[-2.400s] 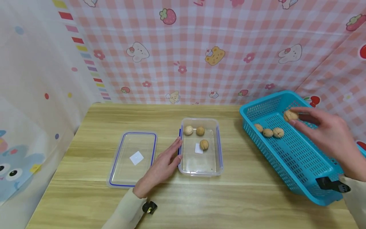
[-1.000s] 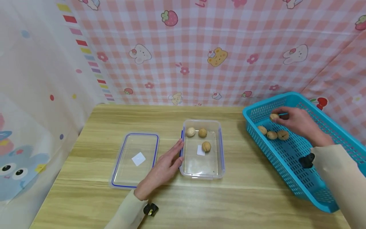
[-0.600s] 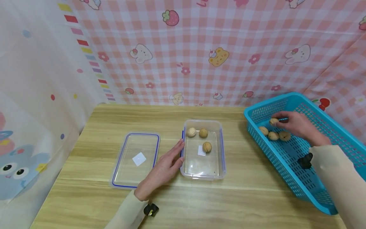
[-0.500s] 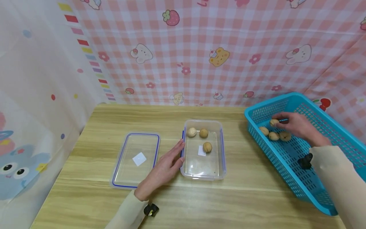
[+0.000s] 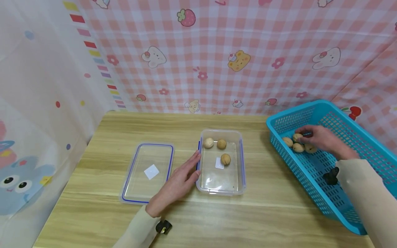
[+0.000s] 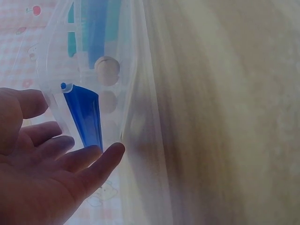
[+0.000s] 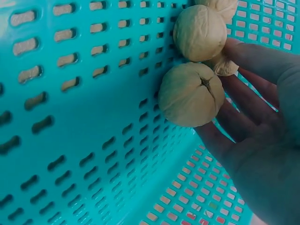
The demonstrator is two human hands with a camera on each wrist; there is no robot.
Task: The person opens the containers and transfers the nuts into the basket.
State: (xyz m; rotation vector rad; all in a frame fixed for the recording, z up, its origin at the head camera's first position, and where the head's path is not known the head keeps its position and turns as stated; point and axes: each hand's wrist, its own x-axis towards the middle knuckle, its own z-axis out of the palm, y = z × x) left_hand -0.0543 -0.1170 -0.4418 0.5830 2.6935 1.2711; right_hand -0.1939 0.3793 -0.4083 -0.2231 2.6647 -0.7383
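My pale wood-grain bench (image 5: 263,220) carries everything. On its right stands the turquoise rectangular basket of perforated plastic (image 5: 296,119). Mid-bench sits the clear rectangular plastic box (image 5: 217,181); to its left, apart from it, the clear flat lid with a blue border (image 5: 138,182) lies off. My left hand (image 5: 176,182) is open, fingers fairly straight against the box's left side, gripping nothing. My right hand (image 5: 325,139), down in the basket, pinches a tan, round, wrinkled walnut (image 5: 296,137); my fingers cover part of it, so I can't tell whether it touches the basket floor. Three more walnuts (image 5: 298,148) cluster just beside it. Three others (image 5: 225,159) lie in the box. I judge the work about midway: four walnuts in the basket, three in the box.
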